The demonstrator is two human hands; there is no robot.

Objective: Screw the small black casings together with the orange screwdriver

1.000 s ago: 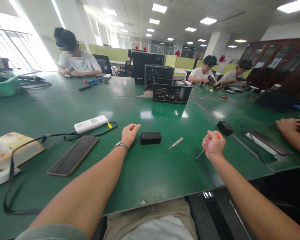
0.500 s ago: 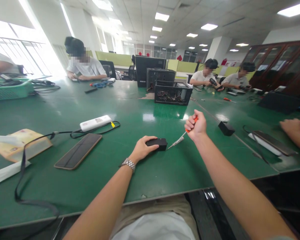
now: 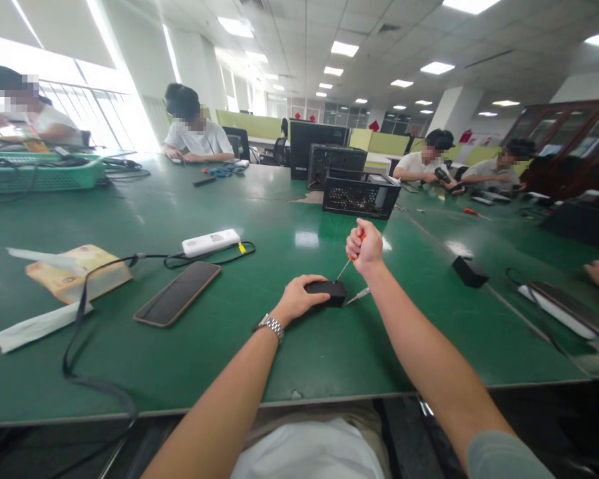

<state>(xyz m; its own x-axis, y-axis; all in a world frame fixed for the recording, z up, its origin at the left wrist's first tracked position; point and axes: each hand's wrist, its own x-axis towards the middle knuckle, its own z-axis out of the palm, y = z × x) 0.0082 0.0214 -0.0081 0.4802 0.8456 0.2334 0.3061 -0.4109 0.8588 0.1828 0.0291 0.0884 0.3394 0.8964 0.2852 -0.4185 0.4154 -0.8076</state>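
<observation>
Green table (image 3: 264, 213) spreads beneath both hands, a phone (image 3: 178, 293) lying left of the left fingers. The left hand (image 3: 299, 296) clamps a black box (image 3: 338, 293), whose right end sticks out past its thumb. The right hand (image 3: 367, 246) is curled tight around an orange screwdriver (image 3: 350, 259); below those fingers lies a clear screwdriver (image 3: 358, 296). Apparently the tip is being set on the box's top; next likely calls for steady bracing and careful seating.

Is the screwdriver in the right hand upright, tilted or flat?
Tilted: the screwdriver slants down from the right hand toward the black box.
</observation>
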